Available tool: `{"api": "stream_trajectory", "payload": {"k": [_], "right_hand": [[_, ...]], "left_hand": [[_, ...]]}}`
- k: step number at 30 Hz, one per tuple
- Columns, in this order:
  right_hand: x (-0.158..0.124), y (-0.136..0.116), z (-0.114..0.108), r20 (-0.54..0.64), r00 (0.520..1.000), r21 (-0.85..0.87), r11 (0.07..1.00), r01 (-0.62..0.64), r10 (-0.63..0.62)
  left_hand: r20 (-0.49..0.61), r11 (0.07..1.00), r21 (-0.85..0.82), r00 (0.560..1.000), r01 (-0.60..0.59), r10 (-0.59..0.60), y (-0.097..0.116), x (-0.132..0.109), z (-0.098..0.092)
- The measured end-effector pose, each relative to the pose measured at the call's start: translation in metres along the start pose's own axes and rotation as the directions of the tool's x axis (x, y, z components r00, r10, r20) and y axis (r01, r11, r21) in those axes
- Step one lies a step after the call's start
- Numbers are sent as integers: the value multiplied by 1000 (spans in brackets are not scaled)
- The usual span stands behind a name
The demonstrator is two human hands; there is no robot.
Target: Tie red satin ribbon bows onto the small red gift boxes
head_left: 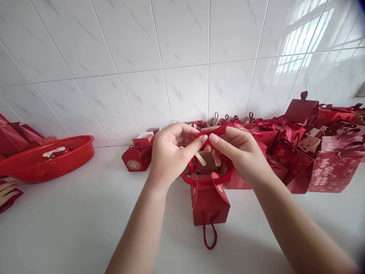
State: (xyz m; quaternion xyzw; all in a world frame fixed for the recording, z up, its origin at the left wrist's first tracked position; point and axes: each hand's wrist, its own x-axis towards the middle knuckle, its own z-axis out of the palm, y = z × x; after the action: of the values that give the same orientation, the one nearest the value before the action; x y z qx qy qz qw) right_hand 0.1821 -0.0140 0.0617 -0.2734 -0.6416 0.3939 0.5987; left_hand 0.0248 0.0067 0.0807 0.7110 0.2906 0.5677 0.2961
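Observation:
A small red gift box (pixel 210 203) with rounded top flaps stands on the white table, a twisted red cord loop (pixel 210 243) hanging down its near side. Red ribbon (pixel 186 179) passes through the top of the box and rises to my fingers. My left hand (pixel 179 150) pinches the ribbon between thumb and fingertips above the box. Close beside it, my right hand (pixel 238 148) grips the same ribbon, thumb tip almost meeting the left thumb. Behind the fingers, a pale flat stick-like tag (pixel 200 158) is partly hidden.
Many red gift boxes and bags (pixel 293 163) crowd the right side along the tiled wall (pixel 185 42). A lone red box (pixel 137 158) stands left of my hands. At far left are a red plastic basket (pixel 51 169) and another person's hand (pixel 7 191) by a red piece.

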Motion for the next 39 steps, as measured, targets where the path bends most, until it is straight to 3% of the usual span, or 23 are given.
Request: {"api": "stream_trajectory", "payload": {"k": [5, 10, 13, 15, 19, 23, 29, 33, 36, 39], "right_hand": [[4, 7, -3, -8, 1000, 105, 994, -14, 15], [6, 12, -6, 2, 1000, 130, 992, 1, -1], [6, 10, -9, 58, 995, 46, 996, 78, -81], [5, 7, -13, 113, 976, -112, 974, 198, -185], [5, 5, -20, 281, 878, -446, 757, 478, -388], [6, 9, -22, 326, 810, -557, 594, 581, -487], [7, 14, -20, 317, 790, -603, 531, 595, -525], [10, 16, -19, 249, 811, -581, 588, 563, -530], [11, 17, -18, 103, 873, -549, 704, 450, -477], [8, 16, -18, -94, 908, -572, 769, 286, -408]], "left_hand": [[35, 996, -66, 998, 56, -54, 4, 0, -1], [310, 980, -25, 934, 195, -178, 5, 2, -8], [357, 974, 21, 908, 228, -220, 5, 3, -13], [369, 965, 41, 893, 260, -256, 6, 3, -15], [332, 948, 116, 888, 298, -319, 9, 3, -16], [309, 943, 168, 893, 288, -328, 10, 3, -15], [264, 948, 242, 926, 206, -268, 10, 1, -16], [344, 931, 364, 932, -23, -112, 12, 0, -18], [356, 815, 525, 933, -247, 53, 14, -1, -20], [314, 619, 713, 940, -328, 136, 16, -6, -26]]}}
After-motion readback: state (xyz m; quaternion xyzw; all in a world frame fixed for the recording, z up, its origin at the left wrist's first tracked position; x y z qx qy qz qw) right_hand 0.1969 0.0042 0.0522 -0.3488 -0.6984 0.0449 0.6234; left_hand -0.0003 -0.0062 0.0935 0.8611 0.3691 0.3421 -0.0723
